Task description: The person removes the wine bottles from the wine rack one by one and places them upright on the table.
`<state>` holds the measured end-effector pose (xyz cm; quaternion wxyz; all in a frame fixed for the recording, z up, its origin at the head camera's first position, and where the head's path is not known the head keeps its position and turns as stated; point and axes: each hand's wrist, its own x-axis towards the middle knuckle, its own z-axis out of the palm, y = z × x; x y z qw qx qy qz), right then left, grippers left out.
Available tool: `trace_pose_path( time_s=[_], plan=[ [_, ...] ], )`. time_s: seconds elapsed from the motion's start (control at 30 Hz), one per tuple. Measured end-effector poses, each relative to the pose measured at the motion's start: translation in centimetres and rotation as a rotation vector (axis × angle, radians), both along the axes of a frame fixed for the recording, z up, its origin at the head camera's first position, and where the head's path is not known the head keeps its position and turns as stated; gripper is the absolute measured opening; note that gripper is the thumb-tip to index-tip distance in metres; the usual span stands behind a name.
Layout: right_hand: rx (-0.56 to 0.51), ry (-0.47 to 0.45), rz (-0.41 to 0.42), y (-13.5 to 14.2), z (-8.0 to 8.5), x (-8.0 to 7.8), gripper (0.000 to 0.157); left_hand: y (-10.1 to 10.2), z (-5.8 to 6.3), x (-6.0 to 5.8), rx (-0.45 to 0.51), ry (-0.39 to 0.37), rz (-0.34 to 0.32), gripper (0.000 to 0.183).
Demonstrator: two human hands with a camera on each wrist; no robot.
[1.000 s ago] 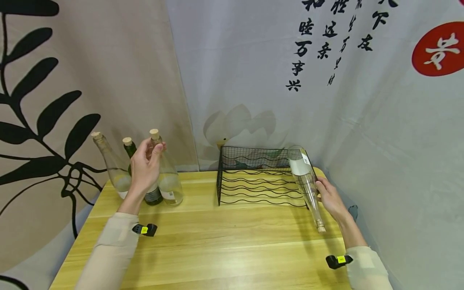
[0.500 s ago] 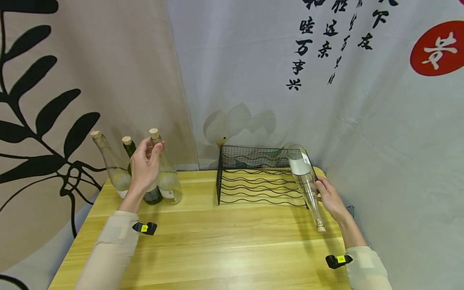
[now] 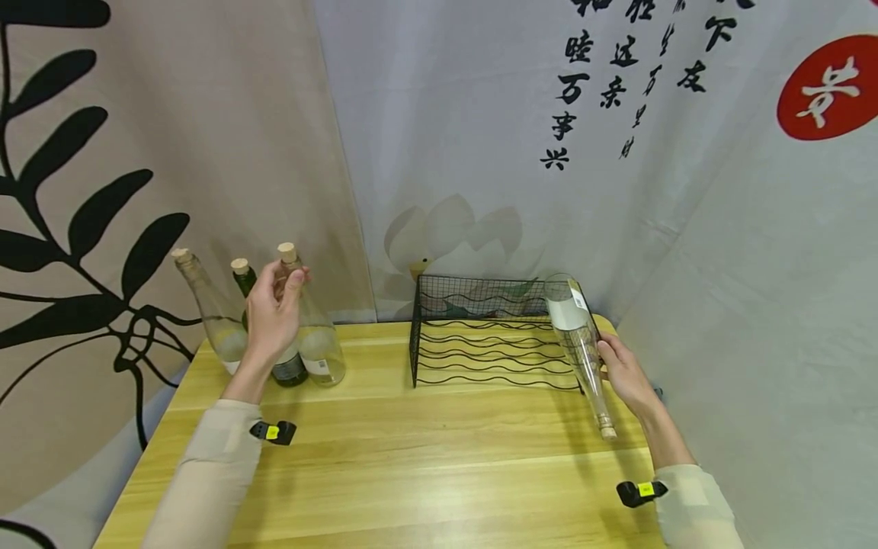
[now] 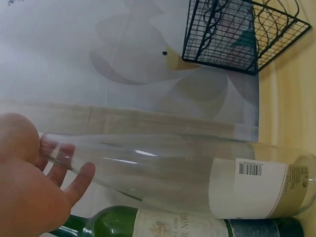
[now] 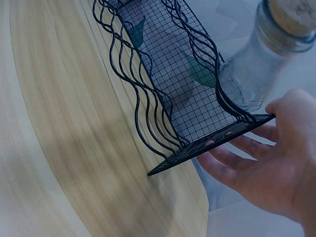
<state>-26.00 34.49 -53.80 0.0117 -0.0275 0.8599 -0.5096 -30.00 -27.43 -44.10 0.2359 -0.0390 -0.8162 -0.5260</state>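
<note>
Curling our left hand [image 3: 270, 324] round a bottle [image 3: 321, 343] and right hand [image 3: 627, 374] round a rack [image 3: 490, 311], we tip the bottle slightly further left, seemingly adjusting it.

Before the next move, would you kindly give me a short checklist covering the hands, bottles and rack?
1. Left hand secure on the nearby clear bottle: ok, its fingers are round the neck.
2. Cork in that bottle's mouth: ok, it is in place.
3. That bottle separate from the green bottle: cannot tell, they overlap in the left wrist view.
4. Right hand at the rack: ok, it holds the right side.
5. Racked bottle lying with its neck toward the person: ok.
6. Gripped bottle lying likewise: not ok, it is roughly upright.
</note>
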Motion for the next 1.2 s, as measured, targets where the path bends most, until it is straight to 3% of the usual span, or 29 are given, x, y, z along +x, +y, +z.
trace_pose_path(
  time_s=[0.33,0.7,1.2],
  plan=[
    [-0.057,0.010,0.009,-0.07,-0.02,-0.24,0.065,-0.03,0.19,0.25,0.007,-0.011,0.012,0.051],
    [0.003,0.019,-0.009,-0.07,-0.04,-0.19,0.065,-0.05,0.14,0.31,0.003,0.011,0.033,0.053],
    [0.030,0.003,-0.019,-0.07,-0.04,0.15,0.066,-0.30,0.40,0.98,0.018,-0.041,-0.044,0.068]
  ],
)
